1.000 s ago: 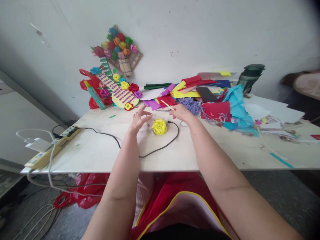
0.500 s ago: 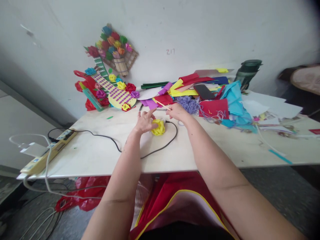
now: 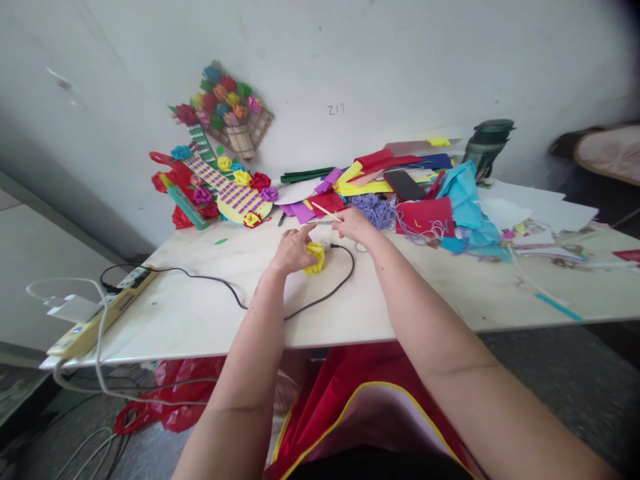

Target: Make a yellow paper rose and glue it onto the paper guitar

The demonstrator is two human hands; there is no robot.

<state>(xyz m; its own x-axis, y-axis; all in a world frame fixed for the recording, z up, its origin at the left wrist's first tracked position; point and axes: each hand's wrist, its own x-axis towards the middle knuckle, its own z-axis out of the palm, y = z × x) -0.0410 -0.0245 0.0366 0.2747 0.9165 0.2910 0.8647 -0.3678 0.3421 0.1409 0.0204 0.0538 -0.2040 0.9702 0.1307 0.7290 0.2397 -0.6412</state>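
Note:
A yellow paper flower (image 3: pixel 316 259) is in my left hand (image 3: pixel 293 249), gripped at its left side just above the white table (image 3: pixel 200 320). My right hand (image 3: pixel 352 225) has its fingers closed on a thin pale stick (image 3: pixel 325 211), which points up and to the left. The stick's tip is above the flower and does not touch it. A black cable (image 3: pixel 350 272) curves round the flower's right side, its plug end close to the petals.
Behind my hands lie coloured papers (image 3: pixel 373 175), purple yarn (image 3: pixel 373 210) and a phone (image 3: pixel 405 185). A dark bottle (image 3: pixel 487 150) stands at the back right. Left are a glue bottle (image 3: pixel 184 203), a flower-covered craft (image 3: pixel 235 193) and a power strip (image 3: pixel 107 313).
My left hand has turned and closed more round the yellow flower, covering more of its left side. My right hand holds the stick almost as before. The camera view has shifted slightly.

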